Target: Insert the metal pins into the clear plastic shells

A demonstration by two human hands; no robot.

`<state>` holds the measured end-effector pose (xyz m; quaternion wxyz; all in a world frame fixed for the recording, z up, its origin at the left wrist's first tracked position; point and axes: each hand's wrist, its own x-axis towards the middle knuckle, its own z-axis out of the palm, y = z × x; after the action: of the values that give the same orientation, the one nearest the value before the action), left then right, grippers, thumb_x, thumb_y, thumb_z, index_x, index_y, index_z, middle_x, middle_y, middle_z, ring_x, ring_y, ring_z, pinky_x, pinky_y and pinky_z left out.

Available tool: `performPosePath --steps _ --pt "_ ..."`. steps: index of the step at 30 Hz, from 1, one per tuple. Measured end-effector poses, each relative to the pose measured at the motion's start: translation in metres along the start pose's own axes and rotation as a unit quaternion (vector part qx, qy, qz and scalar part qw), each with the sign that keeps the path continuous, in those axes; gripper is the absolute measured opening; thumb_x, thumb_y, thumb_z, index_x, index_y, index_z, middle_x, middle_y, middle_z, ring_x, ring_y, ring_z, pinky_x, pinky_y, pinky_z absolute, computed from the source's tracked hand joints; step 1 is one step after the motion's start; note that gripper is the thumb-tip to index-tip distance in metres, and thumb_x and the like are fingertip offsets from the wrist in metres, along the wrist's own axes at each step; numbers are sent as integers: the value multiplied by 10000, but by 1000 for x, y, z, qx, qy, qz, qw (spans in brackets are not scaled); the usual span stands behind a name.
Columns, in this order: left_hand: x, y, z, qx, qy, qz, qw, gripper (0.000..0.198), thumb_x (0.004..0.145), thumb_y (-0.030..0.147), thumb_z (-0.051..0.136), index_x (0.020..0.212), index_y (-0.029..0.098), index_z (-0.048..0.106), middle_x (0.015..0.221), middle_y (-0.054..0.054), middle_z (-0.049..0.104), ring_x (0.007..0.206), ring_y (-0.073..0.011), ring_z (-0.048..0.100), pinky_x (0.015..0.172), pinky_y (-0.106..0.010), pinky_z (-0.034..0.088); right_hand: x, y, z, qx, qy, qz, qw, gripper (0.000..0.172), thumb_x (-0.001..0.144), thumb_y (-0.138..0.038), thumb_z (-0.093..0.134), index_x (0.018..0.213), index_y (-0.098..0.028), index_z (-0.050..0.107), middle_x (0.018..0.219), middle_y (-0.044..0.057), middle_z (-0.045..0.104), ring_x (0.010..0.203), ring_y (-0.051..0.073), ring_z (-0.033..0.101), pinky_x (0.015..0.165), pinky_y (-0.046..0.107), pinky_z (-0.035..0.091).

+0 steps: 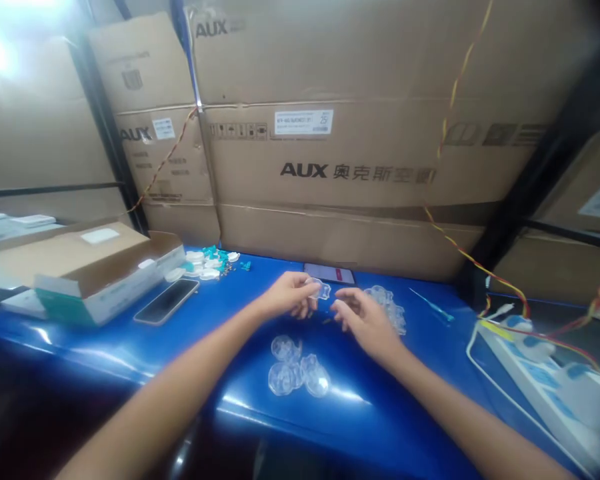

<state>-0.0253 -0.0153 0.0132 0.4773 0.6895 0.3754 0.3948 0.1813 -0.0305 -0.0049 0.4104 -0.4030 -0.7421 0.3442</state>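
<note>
Suction cups (pixel 293 372), phone (pixel 167 301), power strip (pixel 545 380)

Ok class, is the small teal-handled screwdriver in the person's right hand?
No: the teal-handled screwdriver lies on the blue bench top, apart from the right hand.

AUX cartons (pixel 330 153) behind the blue bench (pixel 105 333) — a smartphone (pixel 167 301) beside a cardboard box (pixel 95 267), power strip (pixel 545 373) at right.

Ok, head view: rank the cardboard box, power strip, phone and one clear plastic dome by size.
Cardboard box and power strip: unsure, the strip is nearer the camera. Then the phone, then the clear plastic dome.
</note>
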Motion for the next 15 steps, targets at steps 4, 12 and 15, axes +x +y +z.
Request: performPosePath --steps 4,12,15 --pt "4 -9 -11 17 138 5 990 356 826 488 561 740 149 500 625 -37 663 366 -77 522 355 -173 344 -1 2 3 -200 -51 -101 973 139 847 -281 566 937 -201 637 910 55 613 810 199 578 750 354 463" --pt "8 -23 3 -7 161 12 987 361 828 501 561 813 142 524 691 -54 690 380 -72 529 361 -172 352 -3 13 21 -291 -57 -106 949 136 895 -175 484 786 -186 565 846 51 555 806 188 537 738 318 433" --pt "7 -21 6 -63 101 13 993 374 804 492 607 879 135 522 755 -75 698 405 -80 552 354 -173 371 -3 16 16 -289 -63 -111 949 136 897 -163 481 790 -182 563 840 48 562 802 183 537 747 312 431"
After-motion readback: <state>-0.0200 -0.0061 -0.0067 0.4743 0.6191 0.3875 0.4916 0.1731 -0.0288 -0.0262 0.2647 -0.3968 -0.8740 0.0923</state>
